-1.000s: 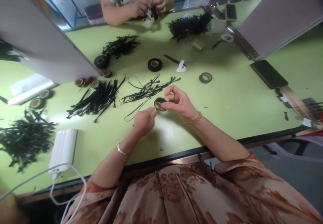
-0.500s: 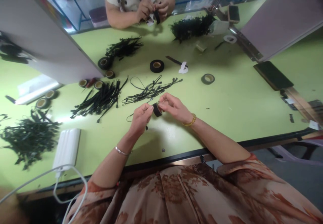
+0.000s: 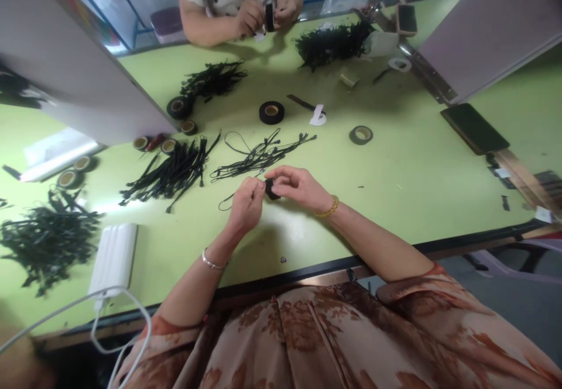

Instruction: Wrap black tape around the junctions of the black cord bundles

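Observation:
My left hand (image 3: 247, 203) is closed in a pinch on a thin black cable (image 3: 225, 203), whose loop sticks out to the left of it. My right hand (image 3: 302, 190) curls its fingers round a small roll of black tape (image 3: 273, 190), held right against the left fingertips. The fingers hide most of the roll and where tape and cable meet. Just beyond both hands lies a loose bunch of thin black cables (image 3: 263, 158). To the left is a thicker pile of black cables (image 3: 175, 172).
Across the green table (image 3: 395, 202), a co-worker's hands (image 3: 254, 17) hold another black tape roll. Other tape rolls (image 3: 271, 112) lie mid-table. A white power bank (image 3: 114, 257) with a cord is at left, a dark phone (image 3: 474, 127) at right. Grey panels (image 3: 492, 32) stand at both sides.
My right fingers have shifted over the tape roll, covering more of it. The left hand keeps its pinch. Across the table, the co-worker's tape roll has turned upright and their hands have parted slightly.

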A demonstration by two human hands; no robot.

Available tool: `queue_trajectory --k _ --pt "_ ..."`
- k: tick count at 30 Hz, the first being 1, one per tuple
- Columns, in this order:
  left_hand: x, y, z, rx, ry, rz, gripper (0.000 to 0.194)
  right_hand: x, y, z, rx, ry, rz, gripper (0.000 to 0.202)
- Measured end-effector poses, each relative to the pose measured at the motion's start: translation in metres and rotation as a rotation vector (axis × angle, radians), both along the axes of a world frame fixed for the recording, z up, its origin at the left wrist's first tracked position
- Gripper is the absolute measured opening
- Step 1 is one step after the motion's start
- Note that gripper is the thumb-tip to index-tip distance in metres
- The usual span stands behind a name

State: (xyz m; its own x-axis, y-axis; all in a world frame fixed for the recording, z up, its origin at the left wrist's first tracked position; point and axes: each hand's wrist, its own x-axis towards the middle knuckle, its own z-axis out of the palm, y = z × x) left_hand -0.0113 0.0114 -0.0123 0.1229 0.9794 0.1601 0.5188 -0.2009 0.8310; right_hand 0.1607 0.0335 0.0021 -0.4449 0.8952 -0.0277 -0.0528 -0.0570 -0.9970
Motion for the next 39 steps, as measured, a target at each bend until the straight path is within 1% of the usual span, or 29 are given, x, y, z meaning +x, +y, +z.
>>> queue_trajectory --k 2,5,8,11,13,15,17,19,24,27,30,35,37,39 --pt "0.001 -0.002 0.001 -0.036 0.009 0.002 0.024 -0.004 -0.002 -0.003 -0.010 -0.060 -0.021 0.030" --pt "0.003 -0.007 0.004 -0.080 0.003 0.032 0.011 -0.010 -0.005 -0.007 -0.048 -0.074 -0.081 0.028" --pt "0.004 -0.009 0.005 -0.028 0.111 0.055 0.012 -0.014 -0.008 -0.008 -0.074 -0.075 -0.096 0.028" --pt "0.004 -0.009 0.003 0.072 0.223 0.066 0.017 -0.016 -0.010 -0.007 -0.028 -0.132 -0.109 0.027" --pt "0.003 -0.008 0.003 0.069 0.187 0.049 0.016 -0.016 -0.011 -0.006 0.018 -0.189 -0.133 0.028" --pt "0.002 -0.006 0.004 -0.013 0.085 0.029 0.015 -0.016 -0.012 -0.005 0.034 -0.219 -0.134 0.030" --pt "0.000 -0.004 0.005 -0.100 -0.006 0.021 0.015 -0.016 -0.012 -0.004 0.016 -0.208 -0.109 0.030" --pt "0.000 -0.004 0.007 -0.131 -0.043 0.033 0.017 -0.015 -0.012 -0.003 -0.017 -0.180 -0.079 0.028" --pt "0.003 -0.009 0.010 -0.038 0.019 0.091 0.017 -0.016 -0.013 -0.004 -0.106 -0.102 -0.028 0.019" --pt "0.005 -0.011 0.012 -0.021 0.048 0.107 0.017 -0.017 -0.013 -0.007 -0.148 -0.038 -0.019 0.016" --pt "0.004 -0.010 0.013 -0.066 0.012 0.068 0.018 -0.017 -0.013 -0.009 -0.183 -0.013 -0.024 0.016" --pt "-0.005 -0.004 0.012 -0.249 -0.162 -0.095 0.021 -0.017 -0.013 -0.010 -0.179 -0.010 -0.030 0.018" --pt "-0.007 -0.002 0.011 -0.270 -0.167 -0.103 0.022 -0.017 -0.013 -0.010 -0.170 -0.024 -0.026 0.019" --pt "-0.008 -0.001 0.010 -0.245 -0.105 -0.070 0.022 -0.017 -0.013 -0.011 -0.171 -0.041 -0.021 0.020"
